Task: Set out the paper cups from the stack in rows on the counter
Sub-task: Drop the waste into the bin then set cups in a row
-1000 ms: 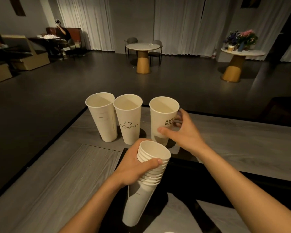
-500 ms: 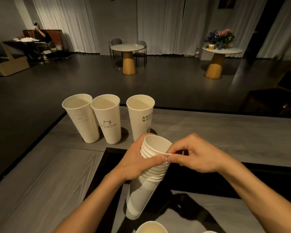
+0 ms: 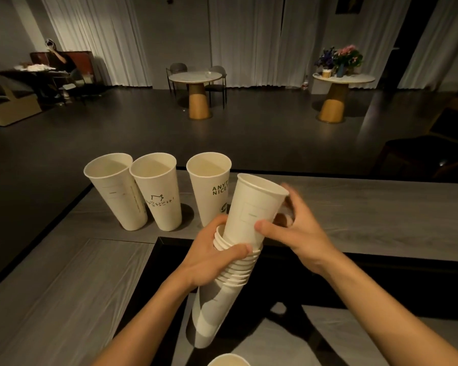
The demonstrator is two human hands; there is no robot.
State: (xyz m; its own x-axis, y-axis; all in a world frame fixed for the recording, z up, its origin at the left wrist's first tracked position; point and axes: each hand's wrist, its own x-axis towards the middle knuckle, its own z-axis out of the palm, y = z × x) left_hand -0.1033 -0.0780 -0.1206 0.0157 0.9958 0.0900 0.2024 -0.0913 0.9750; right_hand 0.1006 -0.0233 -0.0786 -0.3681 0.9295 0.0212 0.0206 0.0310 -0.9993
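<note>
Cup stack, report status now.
Left hand gripping the cup stack. Right hand drawing the top cup out, not yet clear. Three cups standing in a row on the counter. Nothing obstructing.

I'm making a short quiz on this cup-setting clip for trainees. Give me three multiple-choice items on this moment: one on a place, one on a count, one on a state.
1. Where does the cup with green lettering stand in the row?
A. leftmost
B. middle
C. rightmost

2. How many cups stand upright in the row on the counter?
A. two
B. three
C. five

3. What state is the top cup of the stack in?
A. partly drawn out of the stack, tilted
B. standing on the counter
C. crushed flat

Answers:
1. C, since it stands right of the plain cup and the cup with the black drawing.
2. B, as three open rims show side by side.
3. A, as the right hand grips it while its base still sits in the stack that the left hand holds.
</note>
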